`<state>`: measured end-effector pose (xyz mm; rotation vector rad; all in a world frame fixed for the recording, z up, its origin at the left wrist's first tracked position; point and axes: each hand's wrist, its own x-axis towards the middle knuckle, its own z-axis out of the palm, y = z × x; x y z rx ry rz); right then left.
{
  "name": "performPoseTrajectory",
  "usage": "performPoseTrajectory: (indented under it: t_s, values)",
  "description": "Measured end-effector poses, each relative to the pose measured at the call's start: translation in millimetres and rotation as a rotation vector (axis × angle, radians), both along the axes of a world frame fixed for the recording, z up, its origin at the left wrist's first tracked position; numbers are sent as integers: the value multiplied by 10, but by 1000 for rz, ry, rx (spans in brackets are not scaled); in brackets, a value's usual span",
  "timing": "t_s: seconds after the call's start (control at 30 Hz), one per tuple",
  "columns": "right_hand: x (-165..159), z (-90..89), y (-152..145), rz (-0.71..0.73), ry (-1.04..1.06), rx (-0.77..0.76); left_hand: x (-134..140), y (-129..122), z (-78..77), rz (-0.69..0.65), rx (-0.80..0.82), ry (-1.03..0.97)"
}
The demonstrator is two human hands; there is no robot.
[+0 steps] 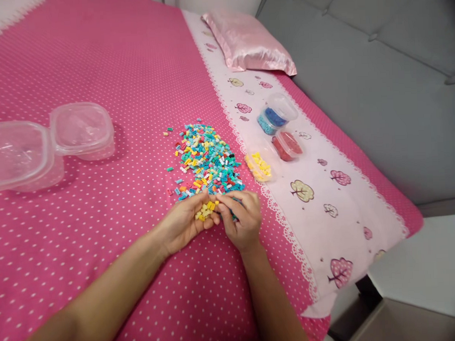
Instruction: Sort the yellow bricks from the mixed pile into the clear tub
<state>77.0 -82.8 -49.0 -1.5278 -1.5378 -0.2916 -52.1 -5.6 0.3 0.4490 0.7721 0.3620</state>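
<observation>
Pink bedspread bears one brick pile, two large tubs.

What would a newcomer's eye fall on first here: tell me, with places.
Probably the multicoloured heap of small pieces first, spread on the pink dotted bedspread just beyond the hands. Next come the yellow pieces cupped in the left hand, with the right hand close beside it. Then the small clear tubs holding blue, red and yellow pieces, to the right of the heap.
</observation>
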Motion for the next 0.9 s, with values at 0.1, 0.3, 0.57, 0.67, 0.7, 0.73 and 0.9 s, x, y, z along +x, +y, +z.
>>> performPoseTrajectory:
  t_s: [0.1,0.3,0.57,0.67,0.7,0.73,0.9]
  values:
    - [1,-3,5,8,22,5,-11,19,11,18,13,-11]
    - [2,-40,40,-5,22,-93,-101,203,108,172,107,23]
    - [-25,-77,107,46,-161,-268,-196,347,67,287,97,-7]
    - [-43,-58,149,56,-189,-330,-184,336,52,294,90,12]
    - [-53,-44,161,53,-196,-356,-181,334,52,296,88,15]
    - [-65,-27,172,49,-202,-386,-181,333,52,298,88,16]
    - [-116,49,203,13,-187,-527,-202,344,37,306,103,7]
